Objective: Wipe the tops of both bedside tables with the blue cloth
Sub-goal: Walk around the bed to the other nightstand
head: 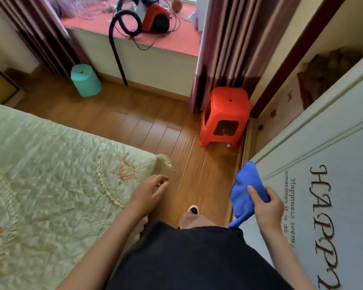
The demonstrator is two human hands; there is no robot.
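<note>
Blue cloth (pixel 246 190): lower right of the frame, bunched and hanging, held up over the floor strip beside the white cabinet door (pixel 331 185). Its upper fold rises above the fingers toward the door's edge; a lower tail droops below the hand.

Right hand (pixel 266 206): lower right, closed around the cloth's middle. The thumb lies across the near face of the fabric, the other fingers wrap behind it and are mostly hidden, so the cloth is pinched between thumb and fingers.

Left hand (pixel 150 190): lower centre, holding nothing, fingers loosely curled and slightly apart, hovering at the corner of the bed (pixel 50 164), which fills the left of the frame under a pale green quilted cover.

Wooden floor (pixel 155 130): centre, running between bed and cabinet.

Red plastic stool (pixel 225 116): right of centre, against the curtain (pixel 228 49) and wall.

Teal stool (pixel 85 80): upper left, on the floor below the window ledge.

Red vacuum cleaner (pixel 155 17): top centre, on the ledge, its black hose (pixel 118 59) hanging down to the floor.

Cabinet door lettering: dark script, partly readable as "Happiness".
</note>
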